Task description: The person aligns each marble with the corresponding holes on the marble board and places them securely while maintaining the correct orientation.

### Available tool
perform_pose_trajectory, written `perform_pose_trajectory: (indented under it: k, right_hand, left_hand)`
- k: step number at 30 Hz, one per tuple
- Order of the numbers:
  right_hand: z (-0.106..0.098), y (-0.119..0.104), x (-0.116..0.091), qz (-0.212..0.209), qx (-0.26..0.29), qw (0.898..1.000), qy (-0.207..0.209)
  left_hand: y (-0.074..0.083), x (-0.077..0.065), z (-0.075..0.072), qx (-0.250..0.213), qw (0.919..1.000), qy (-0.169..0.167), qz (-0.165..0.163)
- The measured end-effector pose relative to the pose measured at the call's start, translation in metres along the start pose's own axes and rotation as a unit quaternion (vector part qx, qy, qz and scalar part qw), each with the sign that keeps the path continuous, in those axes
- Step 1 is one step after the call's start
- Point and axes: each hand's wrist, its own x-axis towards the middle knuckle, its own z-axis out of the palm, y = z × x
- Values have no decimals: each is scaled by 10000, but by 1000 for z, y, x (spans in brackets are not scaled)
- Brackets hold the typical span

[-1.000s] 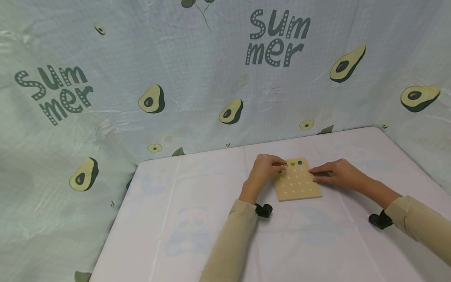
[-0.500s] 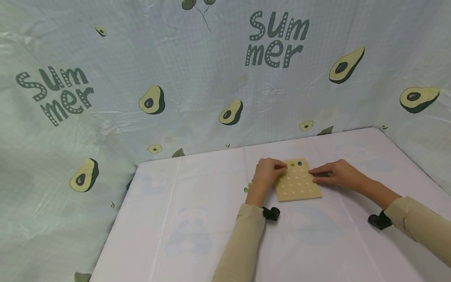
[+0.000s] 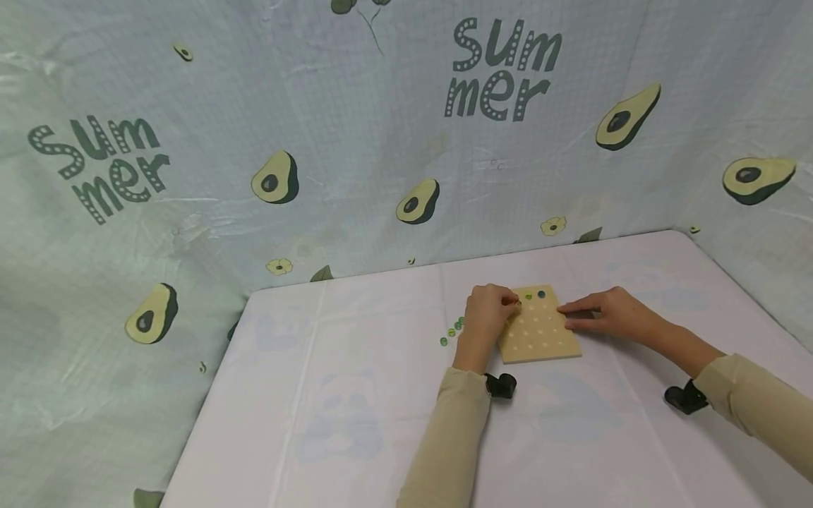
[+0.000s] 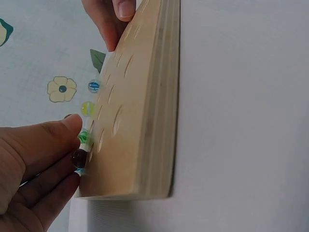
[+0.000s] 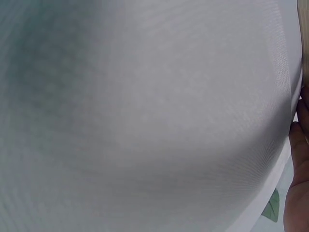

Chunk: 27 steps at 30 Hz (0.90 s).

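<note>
A square wooden board [image 3: 540, 331] with rows of shallow hollows lies on the table. My left hand [image 3: 488, 317] is at its far left corner, pinching a small dark marble [image 4: 79, 158] at the fingertips. Beside those fingers, a green marble [image 4: 83, 137], a yellow marble [image 4: 87, 108] and a blue marble [image 4: 94, 86] sit in a row along the board's far edge. A bit of blue shows under the dark marble, mostly hidden. My right hand [image 3: 612, 312] touches the board's right edge, with fairly straight fingers and thumb spread along it.
Several loose green marbles [image 3: 452, 332] lie on the pale table cover [image 3: 356, 353], left of my left wrist. Behind the table hangs a printed cloth [image 3: 356, 141] with avocados and lettering. A black wrist camera [image 3: 502, 386] hangs from my left wrist.
My left hand has moved slightly right and nearer along the board's upper left, uncovering loose marbles to its left. My right hand and the board have stayed in place.
</note>
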Motion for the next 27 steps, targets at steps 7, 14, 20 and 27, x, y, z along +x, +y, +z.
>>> perform_pose_trajectory:
  k: [7,14,20,27]
  right_hand:
    - [1,2,-1,-54,-3,10000,81]
    - [1,3,-1,-49,9,10000,43]
    - [0,1,-1,-74,-2,10000,66]
    - [0,1,-1,-35,-18,10000,7]
  left_hand:
    - [1,-1,2,-33,10000,27,34]
    - [2,-3,3,69,9999,90,63]
    - [2,-4,3,72,9998,154,87]
    - [1,-4,2,-174,9998,56,-22]
